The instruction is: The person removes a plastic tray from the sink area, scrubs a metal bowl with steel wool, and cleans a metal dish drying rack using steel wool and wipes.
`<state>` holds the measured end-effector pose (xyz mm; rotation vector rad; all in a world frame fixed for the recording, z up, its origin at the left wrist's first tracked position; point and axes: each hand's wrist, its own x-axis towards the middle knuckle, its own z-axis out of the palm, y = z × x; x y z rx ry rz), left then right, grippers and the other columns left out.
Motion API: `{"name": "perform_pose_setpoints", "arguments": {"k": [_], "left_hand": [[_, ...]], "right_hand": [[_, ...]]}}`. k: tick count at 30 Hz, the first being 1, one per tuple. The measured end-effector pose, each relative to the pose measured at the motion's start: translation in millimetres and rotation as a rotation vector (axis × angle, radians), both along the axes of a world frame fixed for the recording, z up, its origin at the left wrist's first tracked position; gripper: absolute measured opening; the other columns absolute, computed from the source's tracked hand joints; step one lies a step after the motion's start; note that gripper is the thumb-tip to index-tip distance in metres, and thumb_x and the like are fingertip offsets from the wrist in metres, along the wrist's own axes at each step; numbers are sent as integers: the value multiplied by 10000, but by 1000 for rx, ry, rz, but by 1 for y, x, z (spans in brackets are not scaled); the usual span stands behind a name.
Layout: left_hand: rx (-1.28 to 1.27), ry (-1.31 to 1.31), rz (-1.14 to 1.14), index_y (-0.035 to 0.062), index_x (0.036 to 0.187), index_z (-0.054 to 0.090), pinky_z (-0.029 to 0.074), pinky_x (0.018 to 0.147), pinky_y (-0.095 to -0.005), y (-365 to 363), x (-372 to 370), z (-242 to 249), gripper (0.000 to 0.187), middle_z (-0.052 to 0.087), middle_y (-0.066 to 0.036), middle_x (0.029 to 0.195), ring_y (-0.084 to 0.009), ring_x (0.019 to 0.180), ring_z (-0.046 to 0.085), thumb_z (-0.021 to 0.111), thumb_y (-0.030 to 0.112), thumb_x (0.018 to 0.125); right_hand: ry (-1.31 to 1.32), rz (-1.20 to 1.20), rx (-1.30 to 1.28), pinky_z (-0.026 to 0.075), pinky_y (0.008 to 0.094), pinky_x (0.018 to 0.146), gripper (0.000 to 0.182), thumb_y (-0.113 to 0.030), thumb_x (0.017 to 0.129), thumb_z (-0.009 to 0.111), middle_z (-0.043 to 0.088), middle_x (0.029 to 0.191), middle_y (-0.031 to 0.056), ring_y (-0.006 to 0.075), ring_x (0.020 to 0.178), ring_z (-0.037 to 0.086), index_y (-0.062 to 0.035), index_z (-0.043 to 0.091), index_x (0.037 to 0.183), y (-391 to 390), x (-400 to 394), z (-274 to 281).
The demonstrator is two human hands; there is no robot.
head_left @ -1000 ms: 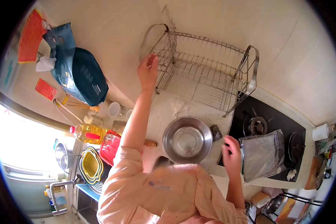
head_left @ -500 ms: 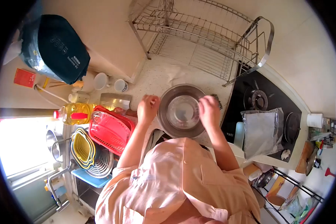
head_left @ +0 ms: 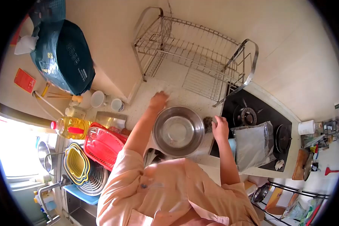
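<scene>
A round steel bowl (head_left: pixel 160 130) stands on the speckled counter in front of my body, with something clear and round inside its bottom. My left hand (head_left: pixel 159 101) is beyond the bowl's upper left rim, over the counter; its fingers are curled and what they hold, if anything, is too small to name. Right of the bowl, my right hand (head_left: pixel 220 128) is raised at the edge of the black stove, its fingers partly bent and apart, with nothing visible in them. A dark scrubber-like item (head_left: pixel 208 123) lies between the bowl and my right hand.
A wire dish rack (head_left: pixel 196 52) stands at the back. The black gas stove (head_left: pixel 248 98), with a clear plastic bag (head_left: pixel 254 145) on it, is at the right. Red baskets (head_left: pixel 101 145), an oil bottle (head_left: pixel 69 127), yellow strainers (head_left: pixel 77 162) and cups (head_left: pixel 98 99) are at the left.
My left hand has moved from the bowl's left side to beyond its upper left rim. My right hand has moved away from the bowl, to the right. The camera view has shifted.
</scene>
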<state>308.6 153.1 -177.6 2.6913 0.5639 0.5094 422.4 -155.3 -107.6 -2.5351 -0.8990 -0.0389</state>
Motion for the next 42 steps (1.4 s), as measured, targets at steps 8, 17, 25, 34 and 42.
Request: {"name": "perform_pose_setpoints", "arguments": {"k": [8, 17, 25, 34, 42], "left_hand": [[-808, -290, 50, 31, 922, 632, 448, 590, -327, -46, 4, 101, 225, 600, -116, 740, -222, 629, 573, 658, 99, 709], [-841, -181, -217, -13, 979, 630, 470, 703, -245, -74, 3, 140, 185, 628, -61, 892, -114, 786, 580, 619, 68, 813], [-393, -532, 11, 42, 989, 635, 482, 700, -306, -19, -22, 123, 217, 617, -105, 938, -221, 802, 603, 636, 45, 773], [169, -549, -90, 142, 1147, 579, 401, 910, -396, 4, 49, 183, 425, 509, -62, 1213, -273, 1137, 453, 666, 109, 732], [107, -736, -85, 144, 1019, 657, 420, 820, -372, 15, 74, 165, 332, 537, -28, 1019, -246, 1008, 483, 689, 104, 691]], "right_hand": [[562, 239, 558, 510, 280, 737, 386, -178, 892, 560, 518, 1157, 116, 189, 947, 591, -59, 473, 1248, 47, -17, 76], [890, 91, 844, 473, 280, 675, 202, -174, 893, 553, 590, 923, 99, 179, 797, 585, -14, 504, 1006, 142, -8, 30], [401, 352, 246, 475, 358, 836, 345, -141, 912, 495, 391, 1308, 192, 226, 1156, 466, -78, 457, 1248, 157, 67, 240], [-335, 378, 56, 483, 359, 738, 174, -118, 809, 616, 585, 957, 125, 292, 865, 588, -31, 599, 959, 260, 216, 197], [97, 239, 171, 459, 356, 726, 131, -141, 846, 576, 549, 933, 119, 267, 846, 559, -26, 636, 832, 261, 198, 141]]}}
